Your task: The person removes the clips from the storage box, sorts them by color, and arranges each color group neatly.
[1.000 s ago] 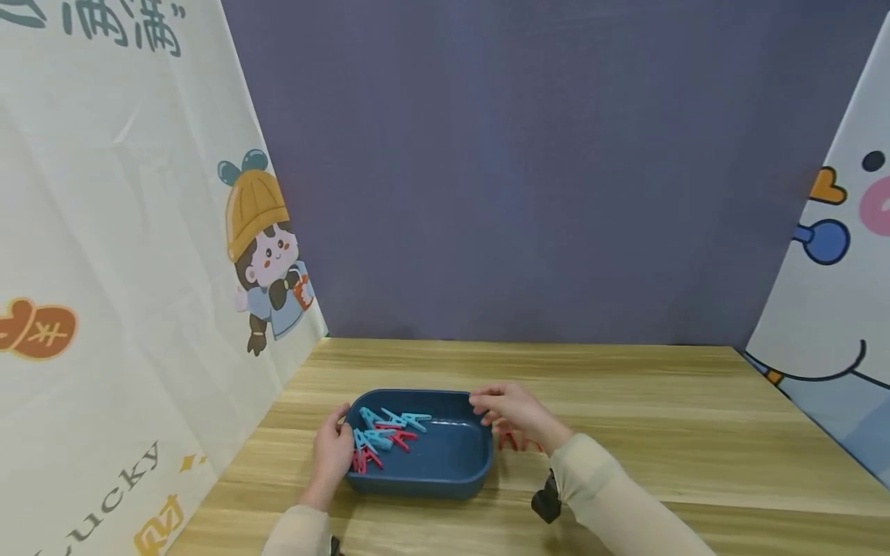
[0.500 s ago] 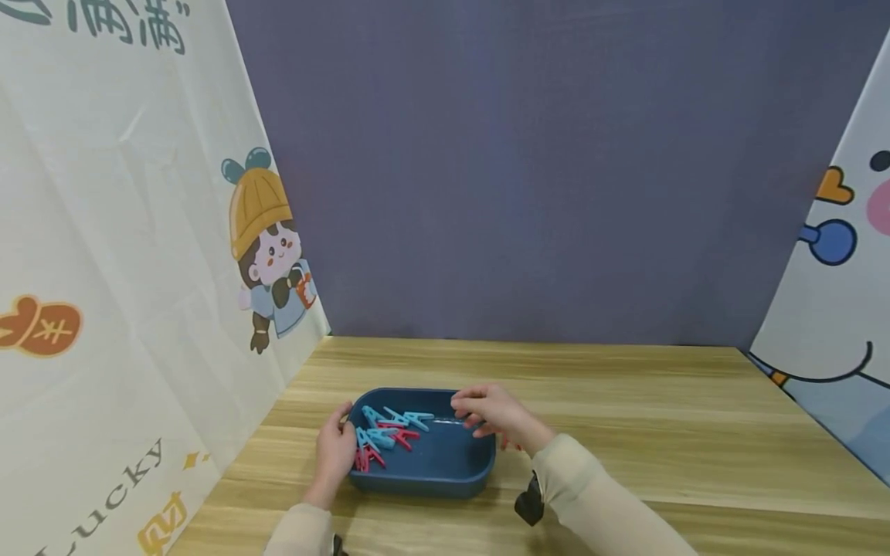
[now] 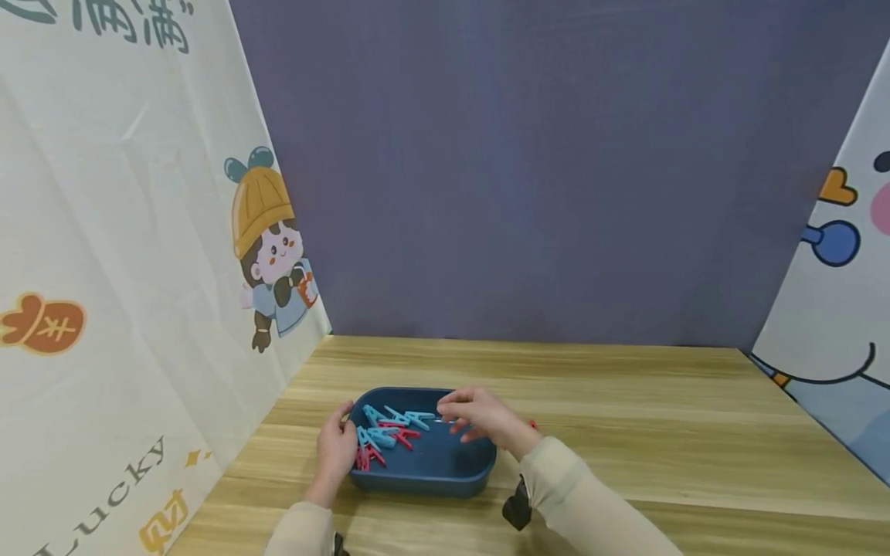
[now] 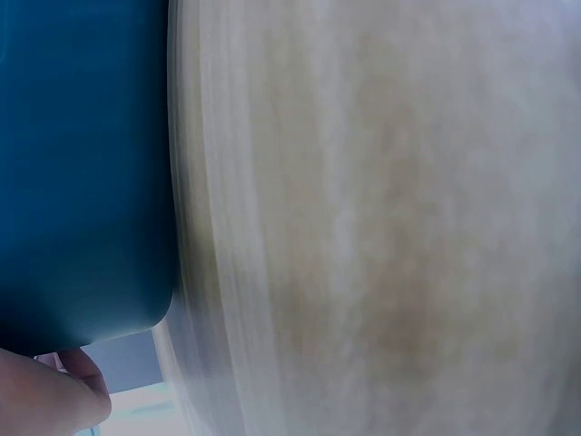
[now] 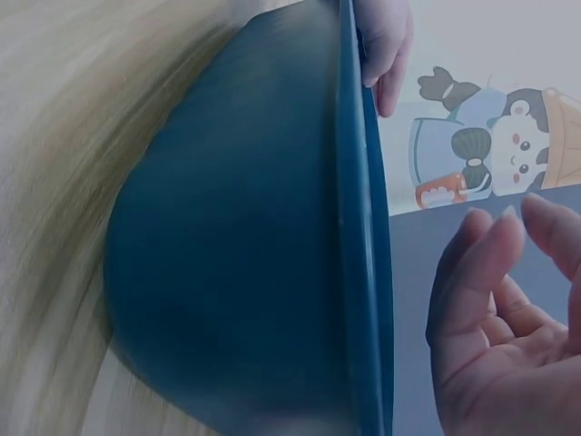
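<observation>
A dark blue plastic basin (image 3: 420, 486) sits on the wooden table, with several light blue clothespins (image 3: 378, 436) and several red clothespins (image 3: 405, 437) heaped in its left half. My left hand (image 3: 337, 446) grips the basin's left end, thumb along the rim. Over the right half of the basin hovers my right hand (image 3: 480, 417), thumb and fingers bent toward the left. In the right wrist view a gap shows between thumb and fingertips (image 5: 504, 241), and nothing is visible in it. To the right of that hand a bit of red (image 3: 533, 424) peeks out, mostly hidden by the wrist.
The wooden table (image 3: 626, 417) reaches back to a dark purple-grey cloth wall (image 3: 514, 193). Printed white cloths stand at the left (image 3: 139, 232) and right (image 3: 820, 316) sides. A black wrist strap piece (image 3: 518, 506) hangs below my right sleeve.
My right hand has moved left from the basin's right rim to over its inside. The red clothespins on the table have become mostly hidden behind it. My left hand keeps its hold.
</observation>
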### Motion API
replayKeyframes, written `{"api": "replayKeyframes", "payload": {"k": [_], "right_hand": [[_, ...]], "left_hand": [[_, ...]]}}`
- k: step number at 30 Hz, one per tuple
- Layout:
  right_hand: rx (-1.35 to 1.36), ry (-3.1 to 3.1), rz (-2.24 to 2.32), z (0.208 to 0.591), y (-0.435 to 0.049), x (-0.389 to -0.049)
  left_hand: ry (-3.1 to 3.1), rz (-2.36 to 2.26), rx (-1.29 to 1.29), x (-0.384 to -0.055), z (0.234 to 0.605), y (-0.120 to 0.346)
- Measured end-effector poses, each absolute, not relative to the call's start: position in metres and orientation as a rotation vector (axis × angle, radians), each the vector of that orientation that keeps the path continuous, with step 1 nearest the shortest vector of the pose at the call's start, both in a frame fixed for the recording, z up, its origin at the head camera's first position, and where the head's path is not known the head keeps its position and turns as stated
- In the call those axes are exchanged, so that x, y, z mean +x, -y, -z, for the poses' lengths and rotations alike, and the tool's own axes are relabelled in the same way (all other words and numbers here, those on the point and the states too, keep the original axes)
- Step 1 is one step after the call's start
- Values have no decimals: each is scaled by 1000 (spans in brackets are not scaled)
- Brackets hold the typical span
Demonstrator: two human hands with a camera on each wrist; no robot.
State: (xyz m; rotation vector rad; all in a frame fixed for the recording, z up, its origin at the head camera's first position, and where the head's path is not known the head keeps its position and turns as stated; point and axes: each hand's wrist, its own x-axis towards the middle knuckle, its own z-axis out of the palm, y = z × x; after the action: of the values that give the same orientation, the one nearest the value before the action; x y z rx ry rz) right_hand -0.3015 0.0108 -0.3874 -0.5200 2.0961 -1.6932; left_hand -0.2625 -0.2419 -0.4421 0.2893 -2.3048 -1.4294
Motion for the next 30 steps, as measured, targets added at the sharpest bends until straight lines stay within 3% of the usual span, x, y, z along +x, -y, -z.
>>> {"api": "replayKeyframes", "payload": {"k": [30], "right_hand": [[-541, -1965, 1731, 400, 24, -290]], "left_hand": [[2285, 1412, 275, -260, 444, 240]]}}
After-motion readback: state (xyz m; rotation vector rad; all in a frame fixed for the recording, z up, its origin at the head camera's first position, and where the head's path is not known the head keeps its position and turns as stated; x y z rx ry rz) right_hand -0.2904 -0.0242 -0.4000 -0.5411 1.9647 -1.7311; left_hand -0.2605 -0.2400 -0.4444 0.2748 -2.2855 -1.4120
